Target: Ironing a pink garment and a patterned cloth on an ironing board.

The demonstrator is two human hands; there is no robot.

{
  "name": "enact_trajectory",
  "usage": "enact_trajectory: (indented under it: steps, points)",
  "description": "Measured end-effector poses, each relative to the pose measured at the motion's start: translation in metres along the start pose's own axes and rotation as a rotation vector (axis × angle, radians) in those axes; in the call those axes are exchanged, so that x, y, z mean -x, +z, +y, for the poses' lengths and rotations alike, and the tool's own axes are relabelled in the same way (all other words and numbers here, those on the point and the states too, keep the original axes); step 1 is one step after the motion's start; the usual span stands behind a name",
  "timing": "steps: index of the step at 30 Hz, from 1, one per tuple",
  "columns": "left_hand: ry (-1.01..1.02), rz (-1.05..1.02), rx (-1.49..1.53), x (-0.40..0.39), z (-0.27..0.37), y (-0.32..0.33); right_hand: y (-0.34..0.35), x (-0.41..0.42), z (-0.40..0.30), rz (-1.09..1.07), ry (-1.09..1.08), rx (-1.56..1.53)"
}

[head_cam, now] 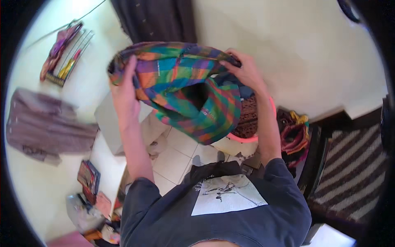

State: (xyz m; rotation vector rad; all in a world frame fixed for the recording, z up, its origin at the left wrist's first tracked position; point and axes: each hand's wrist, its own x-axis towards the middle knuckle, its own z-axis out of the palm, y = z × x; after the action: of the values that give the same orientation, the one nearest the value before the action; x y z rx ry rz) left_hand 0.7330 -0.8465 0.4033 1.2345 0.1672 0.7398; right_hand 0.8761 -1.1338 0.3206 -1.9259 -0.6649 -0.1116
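A multicoloured checked cloth garment [185, 71] is stretched between my two hands in front of my chest. My left hand [128, 83] holds its left end, the thumb on the near face and the fingers hidden behind the fabric. At the upper right edge, my right hand [243, 66] pinches the cloth between thumb and fingers. The garment's lower part hangs in a loop with a dark opening. Below and partly behind it, a pink-rimmed container [251, 139] holds a brown textured textile [247, 119] and some dark blue cloth.
A dark garment [157, 21] hangs on the wall ahead, and a mauve shirt [46, 126] hangs at left. Near it is a wire rack [69, 61] with cloths. Folded clothes [88, 179] lie lower left. At right are bunched colourful textiles [293, 132] and a striped surface [348, 173].
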Motion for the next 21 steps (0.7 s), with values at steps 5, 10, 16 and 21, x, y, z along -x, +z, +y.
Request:
enact_trajectory:
  steps: [5, 10, 16, 21]
  points:
    - [0.400, 0.248, -0.200, 0.009, 0.075, -0.058, 0.010, -0.036, -0.070, -0.039, -0.205, -0.165]
    - [0.545, 0.372, -0.290, 0.039, 0.156, -0.130, 0.029, -0.062, -0.147, -0.081, -0.410, -0.453]
    - [0.660, 0.449, -0.413, 0.080, 0.209, -0.205, 0.078, -0.060, -0.220, -0.260, -0.413, -0.595]
    - [0.505, 0.426, -0.429, 0.109, 0.236, -0.272, 0.116, -0.041, -0.260, -0.374, -0.408, -0.643]
